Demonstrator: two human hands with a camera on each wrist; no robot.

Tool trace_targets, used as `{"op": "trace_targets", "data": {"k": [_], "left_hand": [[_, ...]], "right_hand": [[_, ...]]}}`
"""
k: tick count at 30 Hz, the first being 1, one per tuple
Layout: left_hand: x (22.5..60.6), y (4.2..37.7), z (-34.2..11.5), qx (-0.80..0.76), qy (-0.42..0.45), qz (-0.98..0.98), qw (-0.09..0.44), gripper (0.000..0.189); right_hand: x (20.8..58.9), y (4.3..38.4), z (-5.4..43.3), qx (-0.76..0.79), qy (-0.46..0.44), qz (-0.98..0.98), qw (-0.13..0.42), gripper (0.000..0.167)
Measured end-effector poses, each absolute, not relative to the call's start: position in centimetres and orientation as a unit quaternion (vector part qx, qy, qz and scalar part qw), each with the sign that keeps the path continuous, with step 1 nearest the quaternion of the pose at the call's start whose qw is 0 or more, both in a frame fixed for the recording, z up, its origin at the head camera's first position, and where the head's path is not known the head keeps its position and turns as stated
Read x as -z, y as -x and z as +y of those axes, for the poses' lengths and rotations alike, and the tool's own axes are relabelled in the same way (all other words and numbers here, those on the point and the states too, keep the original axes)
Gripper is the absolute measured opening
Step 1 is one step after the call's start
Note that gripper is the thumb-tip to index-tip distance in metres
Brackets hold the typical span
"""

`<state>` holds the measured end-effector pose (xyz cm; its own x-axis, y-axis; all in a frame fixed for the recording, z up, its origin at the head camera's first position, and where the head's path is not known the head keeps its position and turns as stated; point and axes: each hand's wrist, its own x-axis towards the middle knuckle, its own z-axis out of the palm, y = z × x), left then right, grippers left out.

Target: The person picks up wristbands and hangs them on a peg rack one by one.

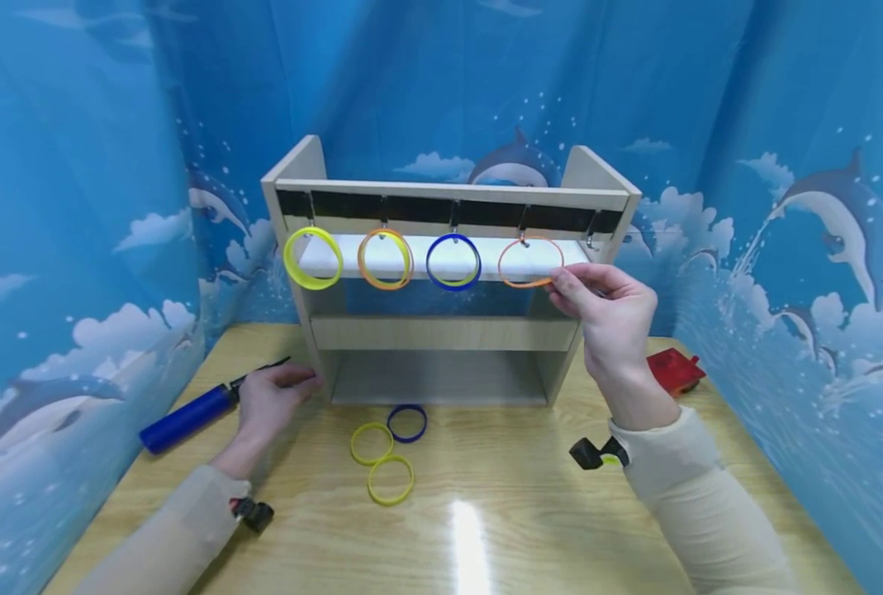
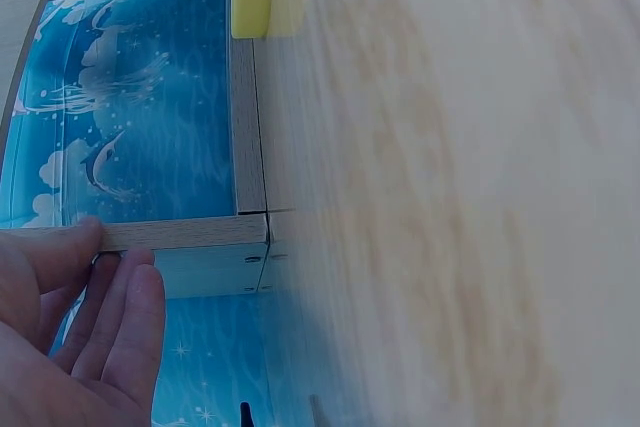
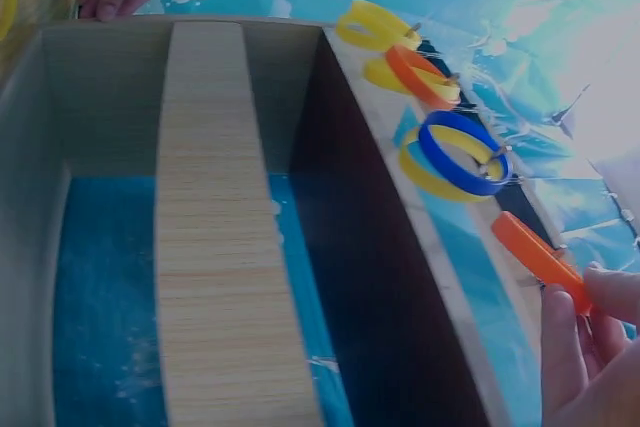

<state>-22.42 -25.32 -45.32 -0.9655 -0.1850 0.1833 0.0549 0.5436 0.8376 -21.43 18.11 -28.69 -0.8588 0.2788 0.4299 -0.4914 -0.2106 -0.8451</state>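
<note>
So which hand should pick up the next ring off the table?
Probably the left hand. It only rests against the rack's foot, close to the loose rings on the table. The right hand is up high, pinching the orange ring at its hook.

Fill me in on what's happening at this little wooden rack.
A person is hanging rings on hooks. The right hand pinches an orange ring at the fourth hook, while the left hand rests against the wooden rack at its base. Three hooks already carry rings; three loose rings lie on the table.
</note>
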Motion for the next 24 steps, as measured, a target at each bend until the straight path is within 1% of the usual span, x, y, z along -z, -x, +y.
{"op": "trace_targets", "data": {"k": [5,8,17,24], "left_hand": [[45.4,22.4,-25.3,0.480,-0.036,-0.868,0.124,0.022],[45.4,22.4,-25.3,0.480,-0.035,-0.868,0.124,0.022],[45.4,22.4,-25.3,0.482,-0.042,-0.868,0.116,0.023],[45.3,22.5,-25.3,0.473,-0.043,-0.872,0.122,0.021]], "right_hand": [[30.2,22.0,17.9,-0.765,-0.101,-0.599,0.215,0.011],[30.6,22.2,17.6,-0.758,-0.099,-0.612,0.204,0.012],[30.3,22.8,17.0,-0.754,-0.083,-0.620,0.202,0.008],[30.2,23.2,17.1,-0.765,-0.089,-0.606,0.197,0.010]]}}
